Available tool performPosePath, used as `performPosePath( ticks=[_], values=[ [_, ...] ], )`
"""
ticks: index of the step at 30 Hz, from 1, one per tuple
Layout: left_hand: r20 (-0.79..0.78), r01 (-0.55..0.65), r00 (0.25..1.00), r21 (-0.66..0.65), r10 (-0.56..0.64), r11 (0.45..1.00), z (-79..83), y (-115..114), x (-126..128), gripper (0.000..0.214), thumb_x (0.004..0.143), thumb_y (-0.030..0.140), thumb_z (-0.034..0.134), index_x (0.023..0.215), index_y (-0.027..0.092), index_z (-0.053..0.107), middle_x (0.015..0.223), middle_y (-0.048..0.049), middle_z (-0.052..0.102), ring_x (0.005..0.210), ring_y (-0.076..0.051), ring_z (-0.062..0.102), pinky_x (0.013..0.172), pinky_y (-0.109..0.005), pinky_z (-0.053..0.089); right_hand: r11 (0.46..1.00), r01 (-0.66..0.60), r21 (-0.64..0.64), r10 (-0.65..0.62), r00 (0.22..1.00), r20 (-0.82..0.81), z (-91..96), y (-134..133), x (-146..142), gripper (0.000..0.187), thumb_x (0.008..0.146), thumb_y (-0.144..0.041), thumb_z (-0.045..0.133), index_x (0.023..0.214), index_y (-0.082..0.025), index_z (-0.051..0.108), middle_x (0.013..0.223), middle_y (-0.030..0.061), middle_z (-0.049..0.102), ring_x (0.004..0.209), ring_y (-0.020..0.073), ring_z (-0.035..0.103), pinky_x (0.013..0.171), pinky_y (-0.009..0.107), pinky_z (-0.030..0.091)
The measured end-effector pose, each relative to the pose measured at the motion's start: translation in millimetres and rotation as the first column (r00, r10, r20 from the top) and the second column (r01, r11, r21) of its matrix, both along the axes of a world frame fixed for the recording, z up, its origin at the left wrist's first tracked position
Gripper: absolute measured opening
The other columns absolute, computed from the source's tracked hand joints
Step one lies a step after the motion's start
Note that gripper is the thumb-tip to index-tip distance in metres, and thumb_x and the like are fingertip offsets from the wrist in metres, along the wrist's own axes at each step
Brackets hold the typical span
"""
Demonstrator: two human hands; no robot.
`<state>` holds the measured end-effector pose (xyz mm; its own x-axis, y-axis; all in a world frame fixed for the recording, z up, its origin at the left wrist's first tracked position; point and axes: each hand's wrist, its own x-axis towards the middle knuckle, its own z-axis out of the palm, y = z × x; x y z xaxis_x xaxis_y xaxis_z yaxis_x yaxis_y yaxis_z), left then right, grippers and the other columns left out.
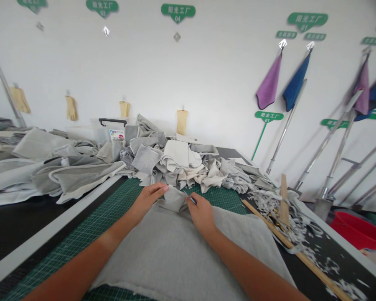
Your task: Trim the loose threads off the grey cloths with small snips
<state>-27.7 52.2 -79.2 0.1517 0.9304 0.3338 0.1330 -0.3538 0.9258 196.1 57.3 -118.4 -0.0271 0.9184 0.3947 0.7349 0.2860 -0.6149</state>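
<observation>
Both hands work at a folded corner of gray cloth [172, 200] lying on a green cutting mat [113, 221]: the left hand [146, 202] lies flat-fingered against it, the right hand [202, 214] pinches a thin pen [193, 200]. Heaped cloth scraps [175, 161] sit just beyond.

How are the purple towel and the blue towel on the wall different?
The purple towel is pale, and the blue towel is much darker. The purple towel hangs further left, and the blue towel further right. A metal pole runs close beside the blue towel, but not beside the purple towel. Both hang from metal hooks below a green sign.
</observation>
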Motion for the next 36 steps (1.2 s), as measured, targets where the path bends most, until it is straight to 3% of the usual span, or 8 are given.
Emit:
performPosePath(
  ticks=[6, 12, 16, 23, 30, 36],
  values=[
    [-0.110, -0.086, 0.989, 0.076, 0.094, 0.993, -9.8, 10, -2, 0.030, 0.091, 0.045, 0.061, 0.095, 0.017, 0.072, 0.091, -0.0028, 0.071, 0.086, -0.018, 0.062, 0.078, -0.026, 0.045, 0.999, -0.028, -0.042, 0.025, 0.997, -0.075, 5.7, -3, -4, 0.015, 0.094, -0.039, 0.053, 0.098, -0.028, 0.063, 0.076, -0.0037, 0.066, 0.071, 0.0164, 0.059, 0.061, 0.024, 0.025],
    [-0.238, -0.118, 0.957, 0.201, 0.166, 0.972, -14.8, 9, 0, 0.028, 0.092, 0.042, 0.061, 0.098, 0.019, 0.075, 0.088, -0.0018, 0.073, 0.078, -0.017, 0.061, 0.071, -0.025, 0.042, 0.993, -0.116, 0.031, 0.119, 0.981, -0.156, 16.3, -14, -5, 0.027, 0.098, -0.051, 0.050, 0.111, -0.030, 0.059, 0.067, -0.0069, 0.053, 0.060, 0.0141, 0.051, 0.059, 0.023, 0.028],
    [-0.302, -0.115, 0.934, 0.255, 0.192, 0.960, -13.7, 5, 4, 0.026, 0.092, 0.041, 0.061, 0.101, 0.021, 0.076, 0.094, -0.0015, 0.074, 0.077, -0.016, 0.059, 0.070, -0.025, 0.040, 0.983, -0.180, 0.047, 0.186, 0.965, -0.185, 19.5, -19, -4, 0.033, 0.099, -0.058, 0.046, 0.110, -0.029, 0.058, 0.070, -0.0063, 0.051, 0.062, 0.0133, 0.051, 0.060, 0.022, 0.030],
    [-0.332, -0.042, 0.936, 0.230, 0.119, 0.972, -8.5, -2, 10, 0.025, 0.094, 0.040, 0.058, 0.092, 0.020, 0.073, 0.080, 0.0000, 0.068, 0.071, -0.015, 0.053, 0.066, -0.024, 0.037, 0.952, -0.304, 0.043, 0.307, 0.946, -0.101, 20.4, -24, -7, 0.033, 0.103, -0.054, 0.042, 0.098, -0.026, 0.057, 0.077, -0.0044, 0.061, 0.072, 0.0139, 0.057, 0.067, 0.022, 0.033],
    [-0.236, 0.055, 0.972, 0.138, -0.021, 0.989, -7.8, -5, 15, 0.026, 0.093, 0.041, 0.059, 0.090, 0.017, 0.069, 0.077, -0.0003, 0.063, 0.072, -0.014, 0.053, 0.066, -0.023, 0.039, 0.934, -0.356, 0.026, 0.357, 0.932, -0.060, 20.9, -26, -6, 0.031, 0.106, -0.049, 0.036, 0.098, -0.025, 0.054, 0.080, -0.0030, 0.062, 0.074, 0.0139, 0.058, 0.067, 0.022, 0.034],
    [-0.138, 0.065, 0.989, 0.075, -0.054, 0.995, -10.5, -4, 17, 0.027, 0.092, 0.041, 0.060, 0.093, 0.016, 0.069, 0.081, -0.0017, 0.065, 0.076, -0.016, 0.057, 0.070, -0.024, 0.042, 0.934, -0.357, 0.004, 0.357, 0.933, -0.038, 21.5, -26, -7, 0.032, 0.106, -0.050, 0.035, 0.100, -0.024, 0.053, 0.081, -0.0021, 0.063, 0.074, 0.0139, 0.060, 0.067, 0.022, 0.035]
  ],
)
